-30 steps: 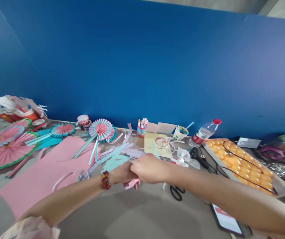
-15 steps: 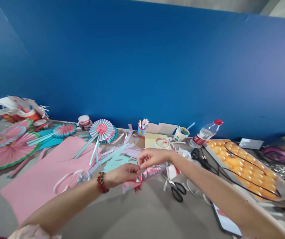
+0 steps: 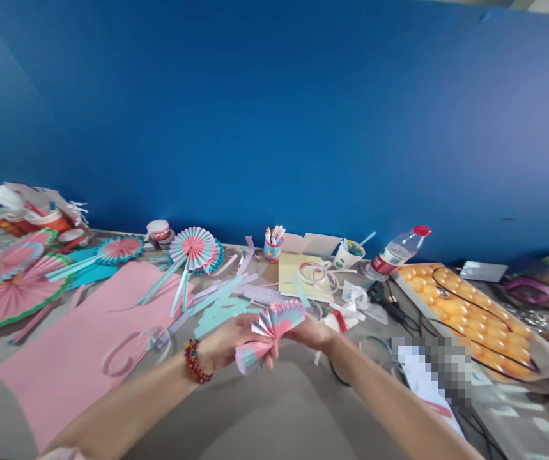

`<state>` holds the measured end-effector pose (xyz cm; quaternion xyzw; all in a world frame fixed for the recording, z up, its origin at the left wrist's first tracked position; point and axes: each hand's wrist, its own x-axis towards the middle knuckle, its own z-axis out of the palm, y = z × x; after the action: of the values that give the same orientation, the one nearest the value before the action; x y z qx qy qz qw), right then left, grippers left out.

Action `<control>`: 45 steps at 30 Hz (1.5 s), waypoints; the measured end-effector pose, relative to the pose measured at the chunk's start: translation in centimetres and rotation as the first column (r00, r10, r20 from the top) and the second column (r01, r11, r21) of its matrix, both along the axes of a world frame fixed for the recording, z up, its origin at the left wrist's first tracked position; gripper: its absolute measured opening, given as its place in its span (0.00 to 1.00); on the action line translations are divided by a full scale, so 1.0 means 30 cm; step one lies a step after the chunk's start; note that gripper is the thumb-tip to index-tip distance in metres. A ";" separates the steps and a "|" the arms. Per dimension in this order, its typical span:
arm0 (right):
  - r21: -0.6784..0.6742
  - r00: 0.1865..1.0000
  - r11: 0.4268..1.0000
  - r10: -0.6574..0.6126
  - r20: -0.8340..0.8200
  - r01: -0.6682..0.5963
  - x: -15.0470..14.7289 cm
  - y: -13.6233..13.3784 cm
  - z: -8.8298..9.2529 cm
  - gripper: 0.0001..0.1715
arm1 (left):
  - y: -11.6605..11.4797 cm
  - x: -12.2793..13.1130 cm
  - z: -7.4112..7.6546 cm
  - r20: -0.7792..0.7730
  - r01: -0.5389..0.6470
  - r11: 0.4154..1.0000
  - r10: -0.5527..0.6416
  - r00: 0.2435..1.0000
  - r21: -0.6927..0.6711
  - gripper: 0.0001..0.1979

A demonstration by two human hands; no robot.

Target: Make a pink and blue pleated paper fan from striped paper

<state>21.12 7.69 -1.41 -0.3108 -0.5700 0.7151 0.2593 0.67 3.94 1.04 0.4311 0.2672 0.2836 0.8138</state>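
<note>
Between my two hands is a pleated paper fan (image 3: 277,326), pink with pale blue, gathered at its middle and spreading at both ends. My left hand (image 3: 233,342), with a red bead bracelet (image 3: 197,361) at the wrist, is closed on its lower left part. On the upper right side my right hand (image 3: 310,332) grips it, its fingers partly hidden behind the folds. Pale blue paper scraps (image 3: 224,314) lie just beyond my left hand. A large pink paper sheet (image 3: 77,345) spreads out to the left.
Finished paper rosettes (image 3: 195,249) and larger pink fans (image 3: 20,291) lie at the left and back. A pen cup (image 3: 273,246), a paper cup (image 3: 348,254) and a water bottle (image 3: 394,255) stand along the blue wall (image 3: 274,128). Right are cables and a tray of orange domes (image 3: 461,319).
The pleated paper has been turned and fanned out toward me. My right hand has moved from pinching above it to its right side, now covering the scissors.
</note>
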 end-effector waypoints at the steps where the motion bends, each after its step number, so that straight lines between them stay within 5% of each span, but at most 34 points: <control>1: -0.001 1.000 1.000 -0.007 -0.006 0.007 -0.007 -0.018 -0.008 0.25 | -0.001 0.001 -0.004 -0.006 -0.027 1.000 0.027 1.000 -0.014 0.08; 8: 0.097 0.980 0.976 -0.199 0.007 0.197 -0.049 -0.114 -0.017 0.27 | -0.007 0.008 -0.045 0.019 -0.091 0.986 0.094 0.995 -0.141 0.10; 14: 0.330 0.871 0.845 -0.478 0.112 0.421 0.000 -0.144 -0.017 0.21 | 0.005 0.006 -0.072 0.124 -0.115 0.958 0.152 0.981 -0.263 0.11; 17: 0.504 0.814 0.769 -0.546 0.197 0.394 0.034 -0.158 -0.016 0.19 | 0.015 0.000 -0.093 0.145 -0.150 0.942 0.200 0.969 -0.300 0.10; 21: 0.649 0.791 0.742 -0.494 0.360 0.168 0.062 -0.173 0.003 0.13 | 0.021 -0.007 -0.114 0.114 -0.191 0.936 0.233 0.966 -0.296 0.11; 24: 0.630 0.831 0.757 -0.457 0.318 0.175 0.078 -0.179 0.029 0.15 | 0.020 -0.009 -0.115 0.090 -0.216 0.935 0.250 0.964 -0.281 0.13; 29: 0.482 0.861 0.755 -0.509 0.002 0.445 0.078 -0.191 0.058 0.18 | 0.012 -0.001 -0.108 0.081 -0.206 0.941 0.235 0.968 -0.270 0.14; 35: 0.046 0.882 0.901 -0.411 -0.232 0.432 0.027 -0.223 0.011 0.17 | 0.004 0.010 -0.099 0.086 -0.202 0.935 0.236 0.968 -0.293 0.12; 45: 0.230 0.907 0.877 -0.412 -0.092 0.422 0.036 -0.205 -0.021 0.17 | -0.001 0.040 -0.085 0.225 -0.127 0.922 0.221 0.949 -0.367 0.10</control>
<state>22.21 1.54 -2.04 -0.3771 -0.5681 0.5729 0.4548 1.87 3.93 -1.51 0.2137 0.2407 0.3581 0.8765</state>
